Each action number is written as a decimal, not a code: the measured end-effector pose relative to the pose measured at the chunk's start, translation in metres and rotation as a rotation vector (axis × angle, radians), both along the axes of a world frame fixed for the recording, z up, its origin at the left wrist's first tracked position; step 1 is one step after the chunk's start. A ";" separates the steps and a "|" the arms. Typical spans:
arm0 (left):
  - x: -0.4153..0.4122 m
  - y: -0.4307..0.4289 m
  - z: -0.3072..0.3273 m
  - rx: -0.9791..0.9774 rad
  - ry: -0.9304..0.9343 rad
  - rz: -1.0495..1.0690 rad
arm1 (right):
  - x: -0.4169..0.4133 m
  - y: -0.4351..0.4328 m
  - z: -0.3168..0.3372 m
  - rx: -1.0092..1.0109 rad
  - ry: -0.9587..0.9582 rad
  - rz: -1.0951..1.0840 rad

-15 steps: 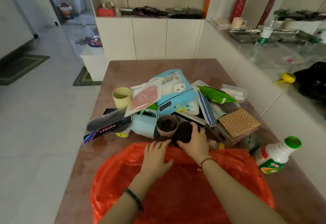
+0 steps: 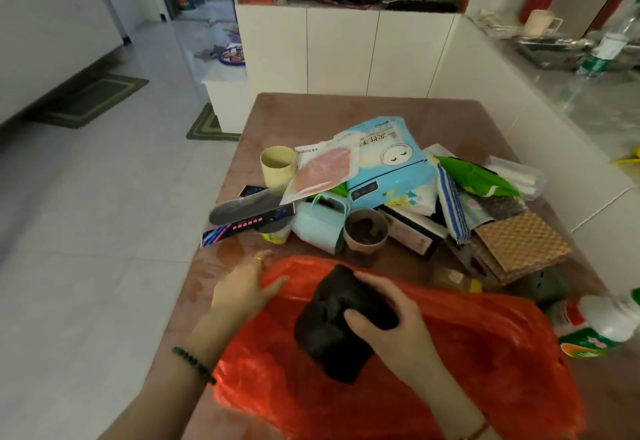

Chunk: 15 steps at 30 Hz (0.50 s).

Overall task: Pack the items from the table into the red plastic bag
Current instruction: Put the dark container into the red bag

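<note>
The red plastic bag (image 2: pixel 450 370) lies crumpled on the near part of the brown table (image 2: pixel 346 110). My right hand (image 2: pixel 391 318) grips a black bundle (image 2: pixel 329 339) and holds it over the bag. My left hand (image 2: pixel 242 287) rests with fingers spread on the bag's far left edge. Behind the bag lies a heap of items: a brown cup (image 2: pixel 365 235), a light blue basket (image 2: pixel 318 225), a blue tissue pack (image 2: pixel 388 159), a yellow cup (image 2: pixel 277 166), a green packet (image 2: pixel 474 176) and a woven brown mat (image 2: pixel 519 242).
A white and green bottle (image 2: pixel 602 328) lies at the table's right edge, next to the bag. A dark remote and a striped box (image 2: pixel 249 218) sit at the left edge. White cabinets stand behind the table, a glass counter to the right, tiled floor to the left.
My right hand has lifted the black bundle from the heap and pulled it back over the bag. My left hand has slid left along the bag's edge.
</note>
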<state>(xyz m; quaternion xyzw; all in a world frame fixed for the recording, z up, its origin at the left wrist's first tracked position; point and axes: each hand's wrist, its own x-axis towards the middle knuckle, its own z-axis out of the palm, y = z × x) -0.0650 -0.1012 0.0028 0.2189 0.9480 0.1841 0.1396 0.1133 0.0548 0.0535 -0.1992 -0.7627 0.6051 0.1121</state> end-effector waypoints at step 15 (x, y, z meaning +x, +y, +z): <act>-0.009 -0.017 0.009 0.367 -0.094 0.176 | -0.072 -0.005 -0.024 0.327 0.029 -0.243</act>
